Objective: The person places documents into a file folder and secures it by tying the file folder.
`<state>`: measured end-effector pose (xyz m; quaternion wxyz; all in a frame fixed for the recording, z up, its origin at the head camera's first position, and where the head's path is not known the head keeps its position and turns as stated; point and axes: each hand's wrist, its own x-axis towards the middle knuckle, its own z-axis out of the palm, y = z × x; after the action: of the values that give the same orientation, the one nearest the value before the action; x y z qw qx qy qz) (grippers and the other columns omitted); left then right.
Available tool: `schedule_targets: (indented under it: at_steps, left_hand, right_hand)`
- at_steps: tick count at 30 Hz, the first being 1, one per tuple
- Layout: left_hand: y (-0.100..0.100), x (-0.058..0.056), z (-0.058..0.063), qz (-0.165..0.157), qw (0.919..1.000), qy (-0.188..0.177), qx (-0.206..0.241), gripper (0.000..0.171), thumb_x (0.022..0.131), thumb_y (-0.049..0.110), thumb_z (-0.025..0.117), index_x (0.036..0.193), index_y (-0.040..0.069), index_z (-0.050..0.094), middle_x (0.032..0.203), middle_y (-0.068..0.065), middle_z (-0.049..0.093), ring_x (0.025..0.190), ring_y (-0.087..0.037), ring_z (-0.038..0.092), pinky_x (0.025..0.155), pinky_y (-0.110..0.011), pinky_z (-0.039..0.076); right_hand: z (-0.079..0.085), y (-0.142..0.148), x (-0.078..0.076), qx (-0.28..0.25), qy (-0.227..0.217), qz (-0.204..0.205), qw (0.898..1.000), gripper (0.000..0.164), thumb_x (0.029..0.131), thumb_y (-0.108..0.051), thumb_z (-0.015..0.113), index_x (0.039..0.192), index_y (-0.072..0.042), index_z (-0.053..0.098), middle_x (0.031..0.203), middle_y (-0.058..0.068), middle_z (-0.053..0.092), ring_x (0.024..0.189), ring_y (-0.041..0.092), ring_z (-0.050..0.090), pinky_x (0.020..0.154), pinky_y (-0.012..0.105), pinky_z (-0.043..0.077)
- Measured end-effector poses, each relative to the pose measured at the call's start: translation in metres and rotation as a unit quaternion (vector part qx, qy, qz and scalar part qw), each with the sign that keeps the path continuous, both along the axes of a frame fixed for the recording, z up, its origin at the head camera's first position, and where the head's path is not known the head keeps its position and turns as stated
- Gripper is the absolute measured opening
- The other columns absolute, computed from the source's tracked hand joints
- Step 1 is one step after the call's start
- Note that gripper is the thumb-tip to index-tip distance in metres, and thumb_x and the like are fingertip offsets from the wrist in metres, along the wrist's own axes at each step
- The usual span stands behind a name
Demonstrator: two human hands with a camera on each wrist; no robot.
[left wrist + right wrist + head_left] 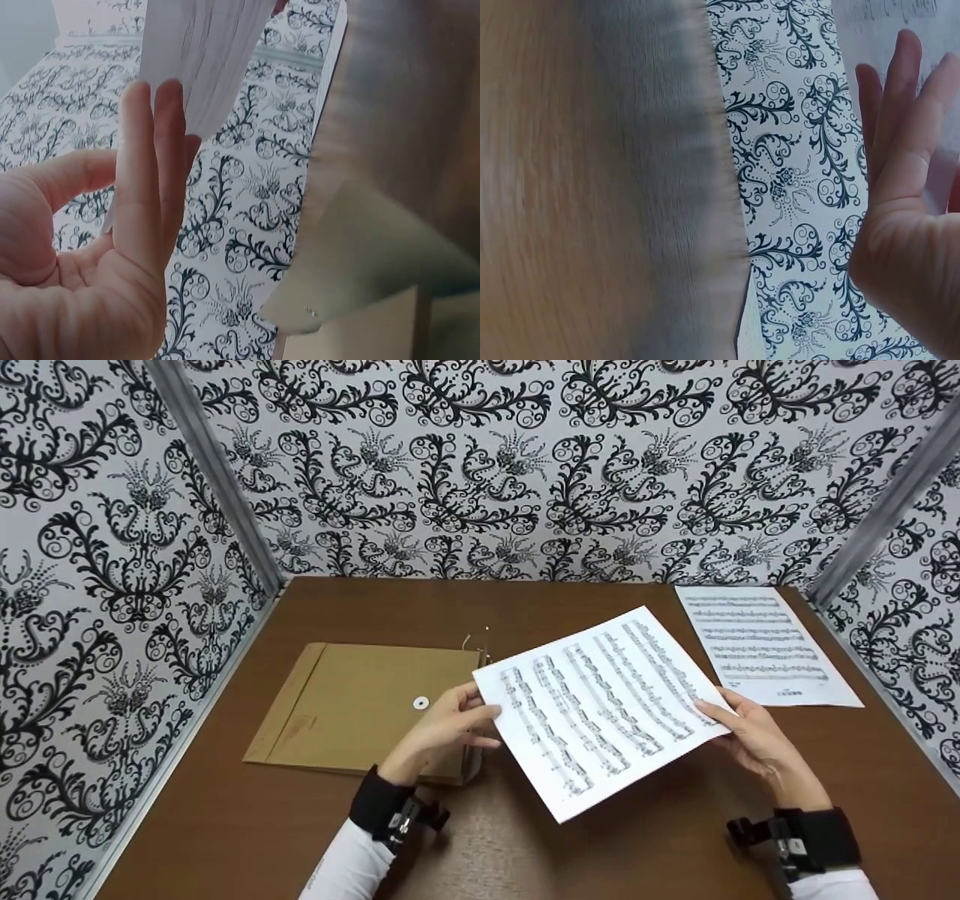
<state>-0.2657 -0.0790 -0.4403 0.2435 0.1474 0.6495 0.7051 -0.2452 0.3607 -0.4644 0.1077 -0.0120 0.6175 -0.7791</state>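
Both hands hold a printed page of sheet music (pixel 592 705) tilted above the table, its staves slanting in the head view. My left hand (pixel 442 724) is at the page's left edge, thumb at the margin and some fingers behind. In the left wrist view, the left fingers (pixel 139 172) extend along the sheet. At the opposite edge, my right hand (pixel 757 742) pinches the page, thumb on the printed face and fingers underneath. The right wrist view shows the right fingers (pixel 904 127) stretched against the back of the paper.
A brown envelope (pixel 367 697) with a round white button and a string lies on the table to the left. Another sheet of music (pixel 765 645) lies at the back right of the brown table (pixel 480 840). Patterned walls (pixel 480 465) enclose the back and sides.
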Motion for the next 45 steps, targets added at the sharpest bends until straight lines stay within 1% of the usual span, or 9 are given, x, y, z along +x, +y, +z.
schedule_targets:
  at_steps: [6, 9, 14, 20, 25, 29, 32, 38, 45]
  left_hand:
    - [0.012, 0.005, -0.002, -0.013, 0.9999, 0.005, -0.009, 0.043, 0.102, 0.007, 0.056, 0.141, -0.006, 0.046, 0.125, -0.028, 0.068, 0.090, -0.017, 0.075, 0.077, -0.035, 0.065]
    - [0.016, 0.007, -0.004, -0.014, 0.9998, 0.003, -0.011, 0.043, 0.101, 0.006, 0.057, 0.141, -0.006, 0.047, 0.126, -0.032, 0.066, 0.091, -0.019, 0.076, 0.076, -0.035, 0.065]
    - [0.023, 0.011, -0.008, -0.011, 0.9998, 0.005, -0.018, 0.044, 0.100, 0.010, 0.060, 0.141, -0.004, 0.050, 0.126, -0.029, 0.068, 0.091, -0.018, 0.076, 0.072, -0.032, 0.065]
    - [0.027, 0.012, -0.013, -0.017, 0.9990, 0.037, -0.020, 0.044, 0.100, 0.013, 0.060, 0.141, -0.002, 0.053, 0.126, -0.026, 0.070, 0.090, -0.017, 0.076, 0.067, -0.026, 0.062]
    - [0.025, 0.010, -0.014, -0.013, 0.9986, 0.051, -0.006, 0.045, 0.101, 0.009, 0.056, 0.145, 0.000, 0.050, 0.128, -0.028, 0.068, 0.095, -0.023, 0.077, 0.072, -0.031, 0.064]
    - [0.024, 0.009, -0.015, -0.005, 0.9984, 0.056, 0.004, 0.047, 0.101, 0.006, 0.055, 0.147, -0.001, 0.047, 0.131, -0.030, 0.066, 0.099, -0.028, 0.077, 0.078, -0.038, 0.065]
    - [0.022, 0.008, -0.015, 0.006, 0.9983, 0.058, 0.009, 0.048, 0.101, 0.004, 0.054, 0.147, -0.003, 0.045, 0.131, -0.032, 0.065, 0.100, -0.029, 0.077, 0.080, -0.041, 0.065]
    - [0.016, 0.005, -0.014, 0.019, 0.9980, 0.059, 0.012, 0.048, 0.102, 0.004, 0.052, 0.149, -0.004, 0.044, 0.131, -0.033, 0.064, 0.097, -0.025, 0.077, 0.080, -0.037, 0.065]
    - [0.009, -0.001, -0.014, 0.029, 0.9976, 0.062, 0.005, 0.047, 0.102, 0.005, 0.053, 0.147, -0.005, 0.046, 0.128, -0.032, 0.066, 0.091, -0.022, 0.078, 0.077, -0.037, 0.065]
  right_hand:
    - [0.001, -0.003, 0.001, 0.009, -0.004, -0.026, 1.000, 0.021, 0.104, -0.005, 0.054, 0.113, -0.020, 0.065, 0.097, -0.001, 0.077, 0.083, 0.009, 0.077, 0.072, 0.021, 0.062]
    - [0.001, -0.005, 0.001, 0.008, -0.003, -0.036, 0.999, 0.020, 0.104, -0.006, 0.054, 0.112, -0.020, 0.065, 0.097, -0.002, 0.077, 0.083, 0.009, 0.077, 0.072, 0.021, 0.062]
    - [0.001, -0.010, 0.001, 0.013, -0.005, -0.051, 0.999, 0.019, 0.104, -0.007, 0.055, 0.111, -0.021, 0.065, 0.095, -0.003, 0.077, 0.081, 0.009, 0.076, 0.071, 0.021, 0.062]
    - [0.001, -0.017, 0.001, 0.026, -0.012, -0.053, 0.998, 0.018, 0.103, -0.009, 0.058, 0.112, -0.023, 0.063, 0.095, -0.004, 0.077, 0.083, 0.008, 0.076, 0.071, 0.021, 0.062]
    - [0.001, -0.021, 0.001, 0.030, -0.013, -0.047, 0.998, 0.017, 0.103, -0.009, 0.058, 0.114, -0.021, 0.061, 0.096, -0.004, 0.077, 0.083, 0.008, 0.076, 0.071, 0.022, 0.063]
    - [0.002, -0.023, 0.002, 0.032, -0.009, -0.035, 0.999, 0.017, 0.103, -0.007, 0.057, 0.116, -0.019, 0.059, 0.096, -0.003, 0.078, 0.083, 0.009, 0.077, 0.070, 0.023, 0.063]
    - [0.004, -0.024, 0.002, 0.034, -0.004, -0.019, 0.999, 0.018, 0.103, -0.007, 0.056, 0.118, -0.017, 0.058, 0.097, -0.003, 0.078, 0.084, 0.010, 0.077, 0.070, 0.024, 0.063]
    - [0.005, -0.023, 0.003, 0.053, 0.017, 0.033, 0.998, 0.023, 0.104, -0.007, 0.055, 0.125, -0.014, 0.053, 0.102, -0.002, 0.078, 0.088, 0.012, 0.078, 0.074, 0.026, 0.064]
    - [0.005, -0.021, 0.004, 0.052, 0.027, 0.088, 0.994, 0.026, 0.105, -0.004, 0.052, 0.126, -0.019, 0.055, 0.105, 0.000, 0.079, 0.091, 0.015, 0.079, 0.075, 0.028, 0.064]
